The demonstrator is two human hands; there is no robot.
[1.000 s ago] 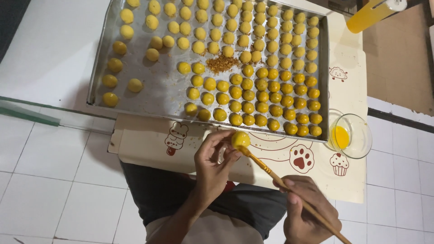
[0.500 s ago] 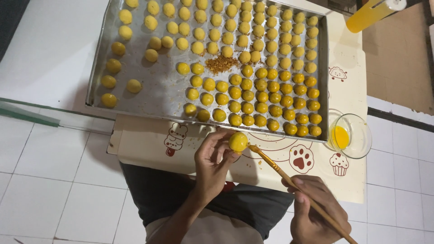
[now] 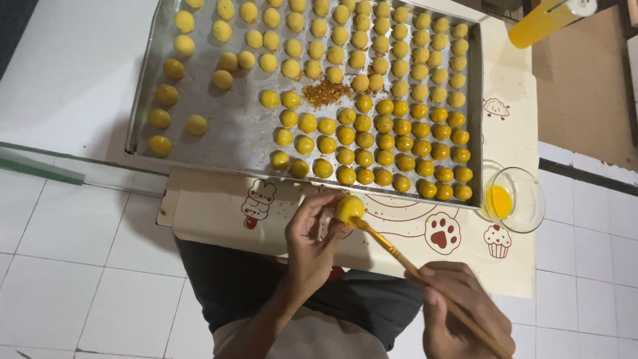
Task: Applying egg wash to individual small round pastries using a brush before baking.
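Left hand (image 3: 312, 236) pinches a yellow dough ball (image 3: 349, 209) in its fingertips, just near of the metal tray (image 3: 219, 126). Right hand (image 3: 458, 309) is closed round a thin brush (image 3: 399, 256), bristles touching the ball's underside. The tray is filled with rows of glazed balls; a glass bowl of yolk (image 3: 512, 199) sits right of it.

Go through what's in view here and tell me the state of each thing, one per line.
Left hand: holding a dough ball in its fingertips.
Right hand: gripping a brush, tip on the ball.
Baking tray: mostly filled with yellow balls, crumbs in the middle.
Glass bowl: some yellow liquid inside.
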